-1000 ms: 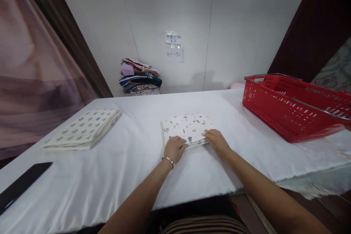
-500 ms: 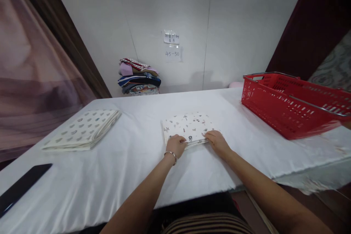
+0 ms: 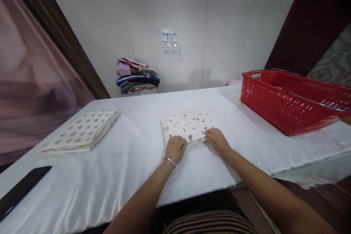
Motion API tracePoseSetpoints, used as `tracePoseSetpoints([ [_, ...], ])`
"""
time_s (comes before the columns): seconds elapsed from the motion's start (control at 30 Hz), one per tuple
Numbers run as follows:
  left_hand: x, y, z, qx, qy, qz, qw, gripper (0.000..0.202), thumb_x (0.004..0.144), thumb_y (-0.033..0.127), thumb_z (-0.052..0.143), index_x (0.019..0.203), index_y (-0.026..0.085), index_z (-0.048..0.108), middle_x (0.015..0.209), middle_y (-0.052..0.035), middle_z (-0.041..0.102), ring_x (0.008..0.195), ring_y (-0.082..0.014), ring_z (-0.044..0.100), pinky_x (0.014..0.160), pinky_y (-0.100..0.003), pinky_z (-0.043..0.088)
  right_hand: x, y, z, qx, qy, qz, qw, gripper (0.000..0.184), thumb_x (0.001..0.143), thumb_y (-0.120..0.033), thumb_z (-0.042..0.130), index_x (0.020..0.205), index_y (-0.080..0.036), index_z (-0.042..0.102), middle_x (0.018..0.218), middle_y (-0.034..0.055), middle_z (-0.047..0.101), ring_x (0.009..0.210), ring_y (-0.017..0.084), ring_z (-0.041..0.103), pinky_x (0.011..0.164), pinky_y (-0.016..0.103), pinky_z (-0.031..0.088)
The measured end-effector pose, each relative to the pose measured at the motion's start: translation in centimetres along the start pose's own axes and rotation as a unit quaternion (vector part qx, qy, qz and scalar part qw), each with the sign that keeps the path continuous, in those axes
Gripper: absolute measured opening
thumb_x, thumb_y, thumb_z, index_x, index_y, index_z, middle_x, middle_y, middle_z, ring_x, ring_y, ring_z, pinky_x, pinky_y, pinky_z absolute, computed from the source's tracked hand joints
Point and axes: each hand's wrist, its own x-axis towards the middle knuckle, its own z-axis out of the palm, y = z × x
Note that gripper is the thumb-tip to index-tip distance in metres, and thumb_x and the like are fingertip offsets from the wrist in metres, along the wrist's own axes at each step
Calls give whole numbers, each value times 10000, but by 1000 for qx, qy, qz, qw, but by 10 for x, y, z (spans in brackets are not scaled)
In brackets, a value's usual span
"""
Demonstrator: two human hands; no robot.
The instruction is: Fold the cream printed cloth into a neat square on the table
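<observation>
A folded white cloth with small printed motifs (image 3: 189,126) lies flat on the white-covered table in front of me. My left hand (image 3: 175,148), with a bracelet at the wrist, is closed on its near left edge, fingers curled over the fabric. At the near right edge, my right hand (image 3: 218,141) pinches the cloth between thumb and fingers. The undersides of both grips are hidden. Further left lies a second folded cloth (image 3: 85,128), cream with rows of grey motifs, which neither hand touches.
A red plastic basket (image 3: 285,108) with metal handles stands on the table's right side. A black flat object (image 3: 23,190) lies at the near left. Beyond the far edge is a stack of folded fabrics (image 3: 138,78) against the wall, below two paper signs (image 3: 170,52).
My left hand has rolled further over the cloth's near edge, its fingers now on top. The right hand stays at its edge. The view has shifted slightly.
</observation>
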Motion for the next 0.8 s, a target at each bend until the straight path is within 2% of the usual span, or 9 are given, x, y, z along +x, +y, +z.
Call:
tracePoseSetpoints([
  [0.2, 0, -2, 2, -7, 5, -2, 1000, 168, 850, 257, 456, 820, 189, 607, 821, -32, 566, 810, -164, 474, 737, -322, 365, -4, 0, -3, -28, -24, -21, 999, 236, 879, -172, 423, 1011, -207, 615, 951, 76, 623, 904, 195, 532, 813, 374, 397],
  [0.37, -2, -4, 2, -9, -2, 3, 1000, 164, 813, 327, 527, 873, 198, 608, 847, -33, 573, 830, -172, 485, 743, -325, 372, -8, 3, -6, -28, -52, -42, 997, 250, 881, -213, 434, 1089, -200, 572, 1026, 85, 605, 953, 193, 523, 839, 373, 403],
  [0.8, -3, -5, 6, 39, -6, 30, 999, 185, 855, 285, 453, 874, 205, 618, 860, -38, 583, 836, -180, 477, 735, -335, 372, -9, 10, -10, -41, -61, -67, 995, 276, 878, -191, 429, 1123, -200, 555, 1079, 98, 597, 995, 208, 523, 846, 397, 416],
])
